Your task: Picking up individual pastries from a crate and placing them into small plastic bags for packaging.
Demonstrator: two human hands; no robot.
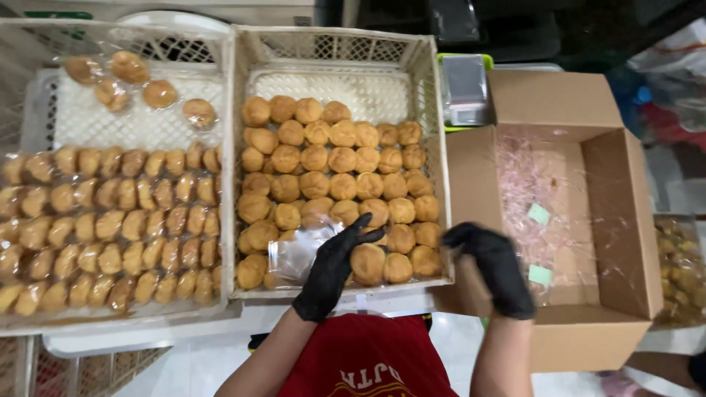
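A white plastic crate [434, 132] in the middle holds several rows of round golden buns [331, 158], unwrapped. My left hand [334, 265], in a black glove, lies over the crate's near rows and holds a clear plastic bag [298, 254] against the buns, fingers stretched toward the right. My right hand [493, 268], also in a black glove, is blurred at the crate's near right corner, beside the cardboard box [625, 220]. Its fingers are curled, and I cannot tell whether it holds anything.
A second white crate [132, 117] on the left is packed with buns wrapped in clear film [110, 228]. The open cardboard box holds pink shredded paper [529, 184] and small green slips [539, 214]. A clear tub of yellowish pieces [680, 268] stands far right. Another person's arm [662, 364] shows at bottom right.
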